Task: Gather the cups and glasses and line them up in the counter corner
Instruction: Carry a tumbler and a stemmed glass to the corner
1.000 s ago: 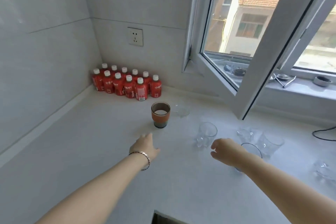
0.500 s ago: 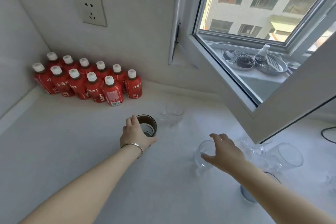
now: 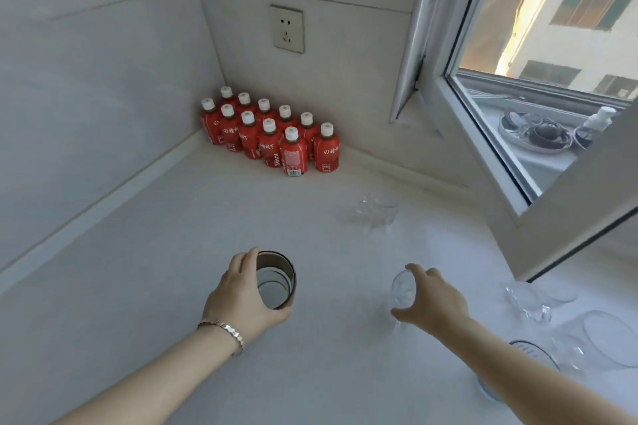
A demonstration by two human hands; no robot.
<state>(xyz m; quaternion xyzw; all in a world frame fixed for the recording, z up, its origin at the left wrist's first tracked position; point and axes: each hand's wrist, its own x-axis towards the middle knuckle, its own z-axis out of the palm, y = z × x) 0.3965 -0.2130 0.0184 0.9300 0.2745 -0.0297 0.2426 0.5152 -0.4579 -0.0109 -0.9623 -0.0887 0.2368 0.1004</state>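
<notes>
My left hand (image 3: 241,297) wraps around a dark brown cup (image 3: 276,279) standing on the white counter (image 3: 138,286), fingers curled on its left and near side. My right hand (image 3: 431,300) closes over a clear glass (image 3: 402,290) to the right, thumb below and fingers over its rim. Another small clear glass (image 3: 378,209) stands farther back toward the wall. More clear glasses sit at the right: a stemmed one (image 3: 531,300), a wide one (image 3: 600,342), and one (image 3: 528,352) partly hidden behind my right forearm.
Several red juice bottles (image 3: 272,134) with white caps fill the counter corner. A wall socket (image 3: 287,28) is above them. An open window sash (image 3: 538,203) juts over the counter's right side, above the glasses there.
My left hand has closed fully around the brown cup. My right hand has come down onto the clear glass. The view has swung left, toward the corner.
</notes>
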